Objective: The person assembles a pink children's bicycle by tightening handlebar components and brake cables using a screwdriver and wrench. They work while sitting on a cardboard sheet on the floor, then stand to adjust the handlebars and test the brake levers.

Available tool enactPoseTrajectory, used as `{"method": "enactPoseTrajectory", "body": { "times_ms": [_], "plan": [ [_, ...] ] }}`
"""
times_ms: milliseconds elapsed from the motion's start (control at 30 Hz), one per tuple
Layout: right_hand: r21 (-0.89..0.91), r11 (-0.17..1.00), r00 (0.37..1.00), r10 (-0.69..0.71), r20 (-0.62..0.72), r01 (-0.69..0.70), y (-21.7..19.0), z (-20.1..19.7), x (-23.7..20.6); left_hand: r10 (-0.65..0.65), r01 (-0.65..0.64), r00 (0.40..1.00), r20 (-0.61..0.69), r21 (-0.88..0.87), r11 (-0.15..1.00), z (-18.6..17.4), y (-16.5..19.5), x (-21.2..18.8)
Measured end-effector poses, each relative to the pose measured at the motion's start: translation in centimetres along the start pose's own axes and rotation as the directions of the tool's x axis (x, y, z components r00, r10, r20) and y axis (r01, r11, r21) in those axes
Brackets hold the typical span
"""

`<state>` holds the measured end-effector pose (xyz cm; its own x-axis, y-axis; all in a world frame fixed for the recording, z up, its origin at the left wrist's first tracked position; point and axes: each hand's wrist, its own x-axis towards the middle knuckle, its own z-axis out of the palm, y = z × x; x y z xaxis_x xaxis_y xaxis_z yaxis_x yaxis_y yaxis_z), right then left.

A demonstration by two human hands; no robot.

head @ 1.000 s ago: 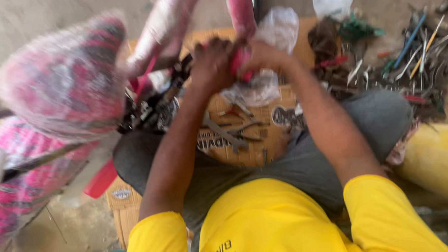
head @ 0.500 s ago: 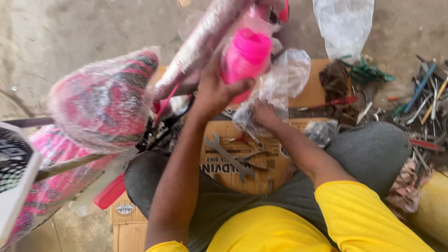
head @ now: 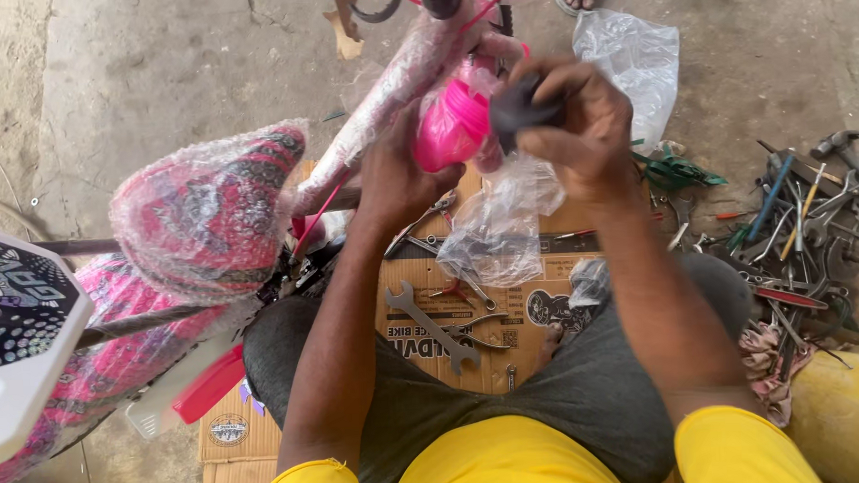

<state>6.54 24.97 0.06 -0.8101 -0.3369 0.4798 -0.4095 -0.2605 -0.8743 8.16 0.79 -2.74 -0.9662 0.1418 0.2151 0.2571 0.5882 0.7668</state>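
- The left hand (head: 399, 181) is wrapped around the lower side of a bright pink plastic part (head: 452, 126) on a small bicycle, fingers closed on it through the clear wrap; the part sits at the top of the bubble-wrapped pink frame tube (head: 377, 115)
- The right hand (head: 578, 132) is clamped on a dark round piece (head: 520, 110), which touches the pink part's right side; a clear plastic bag (head: 500, 225) hangs just below both hands
- The wrapped saddle (head: 210, 216), patterned red and pink, lies to the left of the left forearm; a white panel with a dark printed pattern (head: 18, 322) shows at the left edge
- A flattened cardboard box (head: 508, 305) lies on the floor between the person's knees; on it rest an open-ended spanner (head: 432, 327) and pliers (head: 476, 335)
- A heap of hand tools (head: 810, 228) is spread on the concrete floor (head: 138, 80) to the right; another clear bag (head: 637, 63) lies above it, near the right hand
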Motion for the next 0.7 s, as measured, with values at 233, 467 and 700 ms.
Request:
{"method": "enactPoseTrajectory", "body": {
  "times_ms": [233, 467, 700],
  "plan": [
    [0.127, 0.990, 0.952, -0.017, -0.305, 0.058, 5.1, 2.2, -0.4, 0.142, -0.145, 0.989, -0.031, -0.133, 0.980, 0.7, 3.2, -0.4],
    [0.311, 0.950, 0.993, 0.054, -0.102, -0.019, 1.8, 0.6, 1.2, -0.003, 0.166, 0.950, 0.312, -0.497, 0.852, -0.5, 2.6, -0.3],
    [-0.031, 1.000, 0.999, -0.001, 0.042, 0.003, 1.7, -0.1, 1.7, 0.002, 0.282, 0.903, 0.430, -0.596, 0.752, 0.1, 2.4, -0.3]
  ]
}}
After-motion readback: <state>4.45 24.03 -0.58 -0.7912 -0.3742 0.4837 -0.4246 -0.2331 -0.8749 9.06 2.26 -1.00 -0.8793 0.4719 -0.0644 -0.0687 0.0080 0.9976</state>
